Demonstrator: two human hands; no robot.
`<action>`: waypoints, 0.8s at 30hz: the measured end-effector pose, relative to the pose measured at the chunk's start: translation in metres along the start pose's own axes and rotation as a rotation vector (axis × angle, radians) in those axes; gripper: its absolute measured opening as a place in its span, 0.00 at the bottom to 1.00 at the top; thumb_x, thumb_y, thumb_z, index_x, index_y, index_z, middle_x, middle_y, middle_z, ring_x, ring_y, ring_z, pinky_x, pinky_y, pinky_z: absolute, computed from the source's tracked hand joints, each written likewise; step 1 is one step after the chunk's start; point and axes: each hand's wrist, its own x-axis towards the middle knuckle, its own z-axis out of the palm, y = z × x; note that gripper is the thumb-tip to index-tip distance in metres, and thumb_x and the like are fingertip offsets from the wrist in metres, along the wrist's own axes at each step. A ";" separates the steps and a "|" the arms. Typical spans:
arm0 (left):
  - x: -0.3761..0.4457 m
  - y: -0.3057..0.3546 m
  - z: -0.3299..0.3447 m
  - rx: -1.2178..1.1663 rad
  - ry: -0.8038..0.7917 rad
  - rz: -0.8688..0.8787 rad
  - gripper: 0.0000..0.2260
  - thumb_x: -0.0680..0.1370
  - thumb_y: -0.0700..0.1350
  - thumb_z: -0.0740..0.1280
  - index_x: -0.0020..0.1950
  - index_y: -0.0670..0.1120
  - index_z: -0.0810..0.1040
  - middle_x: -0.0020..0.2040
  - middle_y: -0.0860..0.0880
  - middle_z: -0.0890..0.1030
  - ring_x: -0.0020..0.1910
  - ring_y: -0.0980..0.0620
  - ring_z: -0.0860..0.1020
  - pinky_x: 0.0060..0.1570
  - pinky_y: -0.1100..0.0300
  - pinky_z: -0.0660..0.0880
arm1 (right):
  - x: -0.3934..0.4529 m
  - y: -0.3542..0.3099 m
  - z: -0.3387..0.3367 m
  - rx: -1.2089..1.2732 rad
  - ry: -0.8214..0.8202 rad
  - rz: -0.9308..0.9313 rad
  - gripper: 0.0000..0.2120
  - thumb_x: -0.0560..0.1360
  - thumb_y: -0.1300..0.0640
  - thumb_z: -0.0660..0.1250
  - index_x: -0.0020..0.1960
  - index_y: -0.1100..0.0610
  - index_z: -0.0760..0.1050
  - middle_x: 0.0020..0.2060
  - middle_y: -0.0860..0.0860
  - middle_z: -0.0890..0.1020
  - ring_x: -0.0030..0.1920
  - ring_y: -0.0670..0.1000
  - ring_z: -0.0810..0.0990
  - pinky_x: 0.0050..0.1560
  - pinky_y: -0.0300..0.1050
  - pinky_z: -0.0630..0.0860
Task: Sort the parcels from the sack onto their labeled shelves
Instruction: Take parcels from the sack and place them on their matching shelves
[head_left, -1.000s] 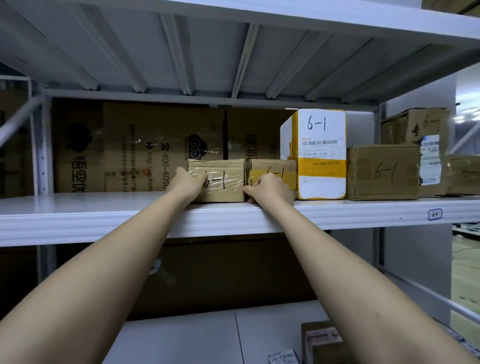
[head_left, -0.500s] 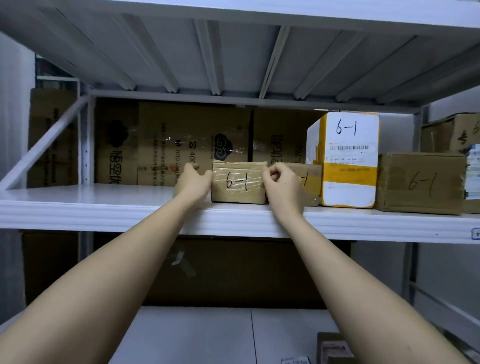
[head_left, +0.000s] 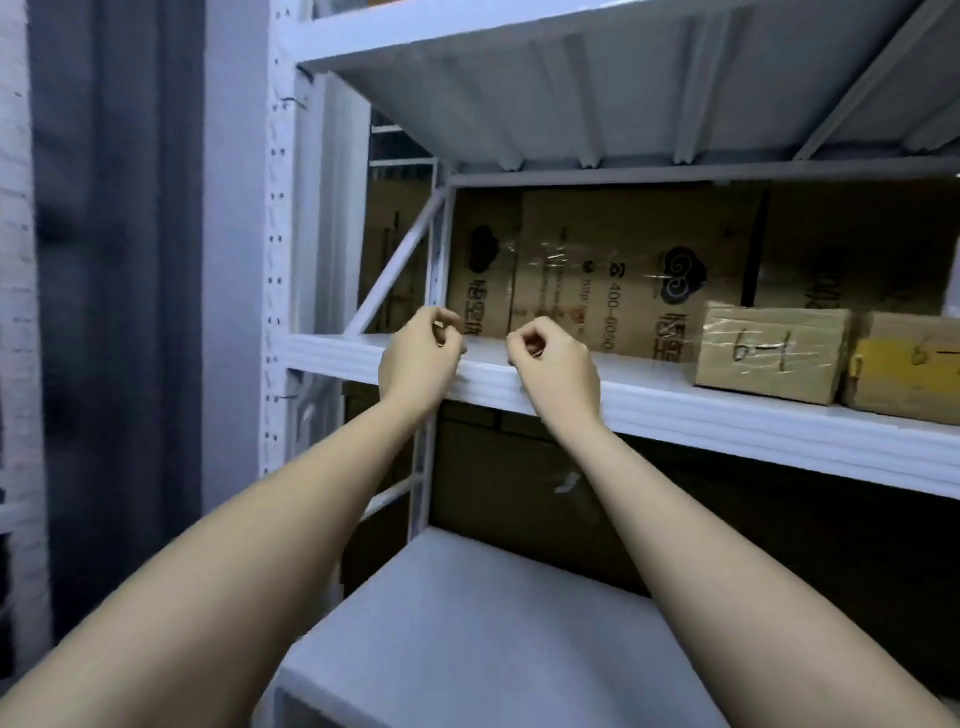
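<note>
White steel racking (head_left: 675, 405) against a grey wall, flattened cartons lining the back. Right of the left upright: left hand (head_left: 418, 364), then right hand (head_left: 556, 366), both at the middle shelf's front lip, fingers curled, gripping nothing. Further right, well clear of either hand: taped parcel marked 6-1 (head_left: 771, 352), flat on the shelf, label outward for reading, tight against a second 6-1 box (head_left: 906, 366). Placement apparently finished; sack out of view.
</note>
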 end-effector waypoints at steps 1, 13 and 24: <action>0.000 -0.016 -0.024 0.039 0.008 -0.020 0.06 0.79 0.46 0.59 0.51 0.55 0.74 0.40 0.56 0.81 0.43 0.55 0.80 0.45 0.52 0.79 | -0.005 -0.016 0.023 0.022 -0.025 -0.004 0.08 0.76 0.47 0.60 0.42 0.48 0.75 0.37 0.45 0.81 0.39 0.47 0.77 0.33 0.43 0.69; -0.046 -0.253 -0.319 0.340 -0.044 -0.469 0.11 0.77 0.47 0.60 0.58 0.50 0.74 0.48 0.51 0.81 0.49 0.47 0.80 0.54 0.51 0.76 | -0.128 -0.190 0.319 0.160 -0.471 0.112 0.09 0.76 0.49 0.60 0.44 0.51 0.75 0.42 0.49 0.83 0.42 0.54 0.79 0.41 0.46 0.75; -0.134 -0.443 -0.474 0.352 -0.054 -1.061 0.24 0.79 0.49 0.63 0.71 0.41 0.62 0.63 0.37 0.74 0.57 0.42 0.76 0.49 0.55 0.71 | -0.272 -0.231 0.531 0.115 -1.067 0.177 0.05 0.76 0.51 0.63 0.46 0.49 0.76 0.52 0.53 0.82 0.54 0.58 0.79 0.52 0.46 0.75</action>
